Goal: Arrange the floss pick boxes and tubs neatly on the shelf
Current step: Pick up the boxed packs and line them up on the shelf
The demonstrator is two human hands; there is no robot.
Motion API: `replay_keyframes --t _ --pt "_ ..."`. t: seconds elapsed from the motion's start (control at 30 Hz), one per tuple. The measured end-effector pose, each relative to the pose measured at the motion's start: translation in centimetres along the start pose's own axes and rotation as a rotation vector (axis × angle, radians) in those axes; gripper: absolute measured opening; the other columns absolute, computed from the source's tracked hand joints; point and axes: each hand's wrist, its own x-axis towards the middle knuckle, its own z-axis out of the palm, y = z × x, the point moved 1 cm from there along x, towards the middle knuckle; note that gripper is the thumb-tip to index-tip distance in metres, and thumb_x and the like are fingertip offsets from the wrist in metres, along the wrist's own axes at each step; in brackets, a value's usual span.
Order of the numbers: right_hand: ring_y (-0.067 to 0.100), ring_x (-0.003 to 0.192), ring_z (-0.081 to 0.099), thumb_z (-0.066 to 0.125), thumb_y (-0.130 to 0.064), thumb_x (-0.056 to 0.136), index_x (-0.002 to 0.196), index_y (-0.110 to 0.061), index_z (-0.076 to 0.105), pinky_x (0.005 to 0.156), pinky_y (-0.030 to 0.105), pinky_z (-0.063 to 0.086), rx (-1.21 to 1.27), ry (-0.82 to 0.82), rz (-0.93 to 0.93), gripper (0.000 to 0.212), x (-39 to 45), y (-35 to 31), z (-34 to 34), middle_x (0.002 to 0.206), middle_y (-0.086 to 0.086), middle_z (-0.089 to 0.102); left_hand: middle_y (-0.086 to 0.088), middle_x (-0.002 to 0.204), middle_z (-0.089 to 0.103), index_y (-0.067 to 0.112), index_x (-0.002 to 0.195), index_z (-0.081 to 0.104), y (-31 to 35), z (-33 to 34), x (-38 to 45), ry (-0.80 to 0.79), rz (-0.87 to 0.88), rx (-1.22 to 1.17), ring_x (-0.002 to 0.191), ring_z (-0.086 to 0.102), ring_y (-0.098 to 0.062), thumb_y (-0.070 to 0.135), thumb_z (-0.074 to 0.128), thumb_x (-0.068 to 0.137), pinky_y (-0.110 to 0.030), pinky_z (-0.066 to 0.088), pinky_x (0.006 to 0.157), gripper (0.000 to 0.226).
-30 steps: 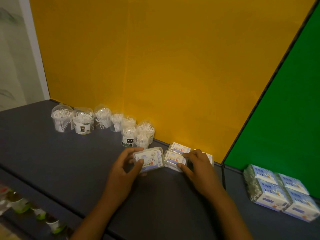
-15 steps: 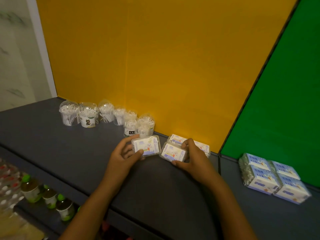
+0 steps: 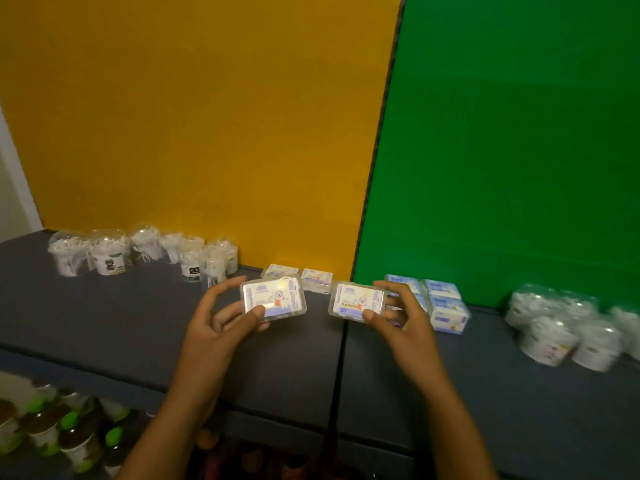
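My left hand [image 3: 221, 323] grips a clear floss pick box [image 3: 273, 298] with a cartoon label, lifted above the dark shelf [image 3: 138, 327]. A second matching box [image 3: 356, 301] is held up by my right hand [image 3: 401, 318], just right of the shelf seam. Two more boxes [image 3: 298, 277] lie flat against the yellow back wall behind my hands. Several clear tubs of floss picks [image 3: 145, 251] stand in a loose row at the back left.
A wrapped block of blue-and-white boxes [image 3: 440, 304] sits by the green wall, right of my right hand. Wrapped white tubs [image 3: 568, 327] stand at the far right. Bottles with green caps [image 3: 69, 434] fill the lower shelf at left.
Both hands have lifted their boxes off the shelf and drawn apart; the right box has come toward the seam. The view has swung right, bringing the wrapped tubs into sight.
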Motion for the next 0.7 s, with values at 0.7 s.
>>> replay_keyframes --t 0.7 --pt "0.010 0.102 0.066 0.069 -0.004 0.088 0.119 -0.033 0.062 0.088 0.035 0.056 -0.002 0.475 -0.005 0.043 -21.2 -6.2 -27.3 0.116 -0.008 0.068 -0.007 0.105 0.071 0.022 0.116 0.064 0.2 21.9 -17.2 -0.240 0.006 -0.081 0.096 0.070 -0.020 0.006 0.069 0.082 -0.032 0.060 0.076 0.038"
